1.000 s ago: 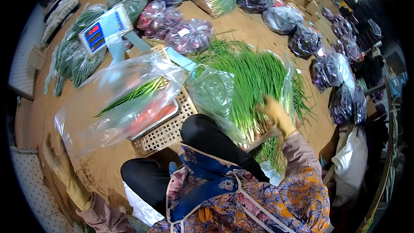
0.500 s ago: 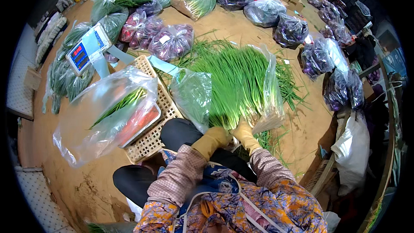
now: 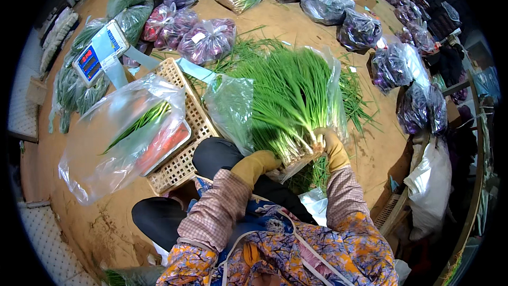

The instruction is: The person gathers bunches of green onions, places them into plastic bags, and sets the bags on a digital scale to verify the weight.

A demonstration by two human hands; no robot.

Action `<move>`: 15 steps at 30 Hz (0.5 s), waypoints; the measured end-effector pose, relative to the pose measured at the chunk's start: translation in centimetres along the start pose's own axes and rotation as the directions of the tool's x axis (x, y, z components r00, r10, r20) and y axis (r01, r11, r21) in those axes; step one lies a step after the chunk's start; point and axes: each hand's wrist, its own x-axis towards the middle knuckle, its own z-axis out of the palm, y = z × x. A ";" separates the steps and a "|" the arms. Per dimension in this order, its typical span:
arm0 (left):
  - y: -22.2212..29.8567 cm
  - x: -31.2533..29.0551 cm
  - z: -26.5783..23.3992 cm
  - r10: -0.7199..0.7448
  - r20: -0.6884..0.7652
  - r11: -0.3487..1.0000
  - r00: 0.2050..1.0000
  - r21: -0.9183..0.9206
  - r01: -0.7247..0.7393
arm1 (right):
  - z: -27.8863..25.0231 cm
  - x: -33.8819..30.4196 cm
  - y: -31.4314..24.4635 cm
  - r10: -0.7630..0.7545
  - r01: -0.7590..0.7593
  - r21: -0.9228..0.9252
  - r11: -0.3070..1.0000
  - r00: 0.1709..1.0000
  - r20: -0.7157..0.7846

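A large pile of spring onions [image 3: 288,82] lies in front of me, green tops pointing away and pale root ends toward me. Both my hands wear yellow gloves. My right hand [image 3: 334,151] is curled round white stalks at the right side of the root ends. At their left side, my left hand [image 3: 258,166] is closed against the bunch; its fingertips are partly hidden. A clear plastic bag [image 3: 337,92] stands along the pile's right side. Another clear bag [image 3: 228,110] lies on the left, by my knee.
Left of me, a cream plastic crate [image 3: 198,119] bears a scale with a tilted display [image 3: 94,62]. An open clear bag holding a few spring onions [image 3: 138,124] lies over its tray. Filled bags of purple vegetables [image 3: 207,39] ring the floor. A white sack [image 3: 436,190] stands right.
My hands have moved apart, the right one outward to the right and slightly away from me. The root ends between them are now spread and more visible. The view has shifted slightly.
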 end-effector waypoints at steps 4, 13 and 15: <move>-1.1 4.0 0.7 -0.040 -0.206 0.920 0.978 -0.390 -0.045 | 2.3 -1.4 0.6 0.104 -0.103 0.438 0.893 0.994 0.023; -4.0 10.6 1.9 -0.260 -0.264 0.108 0.929 -0.964 -0.244 | 12.0 -3.7 -1.7 0.029 -0.001 0.175 0.985 0.987 -0.157; 1.1 7.4 0.8 0.249 -0.524 0.180 0.815 -0.801 -0.571 | 8.9 -4.0 -1.0 -0.302 0.283 -0.140 0.949 0.943 -0.139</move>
